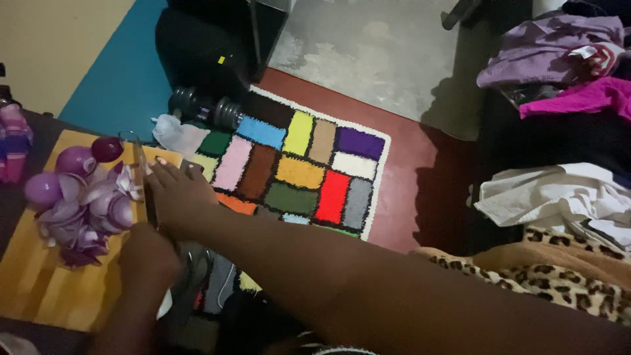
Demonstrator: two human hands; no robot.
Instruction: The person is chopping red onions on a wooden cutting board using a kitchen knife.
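Note:
A wooden cutting board (59, 283) lies at the left with several purple onions (75, 160) and a heap of purple peels (82, 223) on it. A long knife (150, 200) stands on edge along the board's right side, its tip near a dark red onion (106, 148). My right hand (179, 196) lies flat with fingers stretched out, pressing against the back of the blade. My left hand (148, 258) is a closed fist just below it, at the handle end of the knife; the handle itself is hidden.
A patchwork rug (302, 172) of coloured squares covers the red floor. A dumbbell (204, 106) and a white cloth (177, 135) lie at its upper left. Piled clothes (565, 59) and leopard-print fabric (552, 273) fill the right. A purple bottle (13, 141) stands at the left edge.

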